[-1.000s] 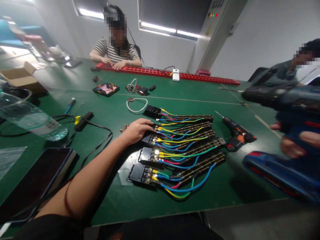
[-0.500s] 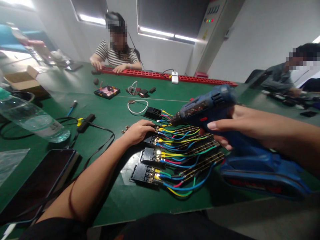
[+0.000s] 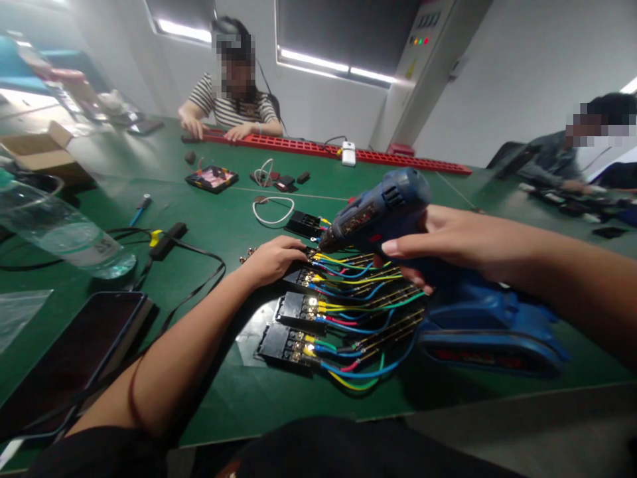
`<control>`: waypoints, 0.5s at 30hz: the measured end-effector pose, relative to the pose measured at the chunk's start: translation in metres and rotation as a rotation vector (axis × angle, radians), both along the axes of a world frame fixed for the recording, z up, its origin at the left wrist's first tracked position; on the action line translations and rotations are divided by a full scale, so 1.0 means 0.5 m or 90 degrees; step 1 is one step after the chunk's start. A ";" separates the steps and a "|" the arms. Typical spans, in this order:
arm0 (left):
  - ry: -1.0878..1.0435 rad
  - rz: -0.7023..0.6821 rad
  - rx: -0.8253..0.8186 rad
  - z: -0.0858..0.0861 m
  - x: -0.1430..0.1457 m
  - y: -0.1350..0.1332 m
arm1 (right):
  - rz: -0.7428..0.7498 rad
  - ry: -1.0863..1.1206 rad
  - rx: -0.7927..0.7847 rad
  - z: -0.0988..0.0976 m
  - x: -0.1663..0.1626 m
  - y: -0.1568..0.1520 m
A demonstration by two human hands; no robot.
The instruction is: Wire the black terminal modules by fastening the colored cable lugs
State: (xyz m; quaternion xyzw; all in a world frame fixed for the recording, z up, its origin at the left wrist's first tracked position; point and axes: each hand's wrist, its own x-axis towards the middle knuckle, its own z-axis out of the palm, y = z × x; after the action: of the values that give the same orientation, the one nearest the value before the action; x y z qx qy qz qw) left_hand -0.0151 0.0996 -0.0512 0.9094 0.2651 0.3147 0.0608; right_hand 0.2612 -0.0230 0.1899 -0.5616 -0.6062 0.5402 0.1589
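Observation:
My left hand (image 3: 271,259) lies palm down on the left end of a black terminal block (image 3: 303,275), fingers curled over it. Several such blocks (image 3: 293,309) lie side by side on the green table, each with yellow, blue, green and red wires (image 3: 358,312) running right. My right hand (image 3: 438,249) grips a blue cordless screwdriver (image 3: 383,209) by the handle. Its nose points down-left, just above the block under my left fingers. The tool's blue battery base (image 3: 488,332) hangs low at the right.
A water bottle (image 3: 60,236), a dark phone (image 3: 64,358) and black cables (image 3: 189,255) lie at the left. A white cable loop (image 3: 271,209) and a red slotted strip (image 3: 338,149) lie farther back. One person sits across the table, another at the right.
My right hand has swung in from the right with the blue screwdriver and moved its nose left and down toward the blocks. My left hand has stayed on the block.

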 end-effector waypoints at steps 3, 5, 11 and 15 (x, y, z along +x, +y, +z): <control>0.009 -0.001 -0.003 0.002 0.001 -0.001 | -0.011 -0.025 0.011 -0.008 0.000 0.003; 0.013 -0.001 -0.005 0.003 0.001 -0.002 | -0.013 -0.033 0.015 -0.011 0.002 0.003; -0.001 -0.007 -0.002 0.001 0.002 -0.001 | -0.013 -0.046 0.020 -0.013 0.000 0.003; -0.012 -0.010 -0.020 0.002 0.003 -0.002 | -0.004 -0.039 0.004 -0.018 0.000 0.008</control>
State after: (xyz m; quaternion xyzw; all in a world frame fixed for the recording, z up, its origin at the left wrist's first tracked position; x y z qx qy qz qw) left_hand -0.0135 0.0985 -0.0501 0.9074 0.2625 0.3183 0.0799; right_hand 0.2614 -0.0189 0.1809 -0.5793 -0.6106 0.5205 0.1440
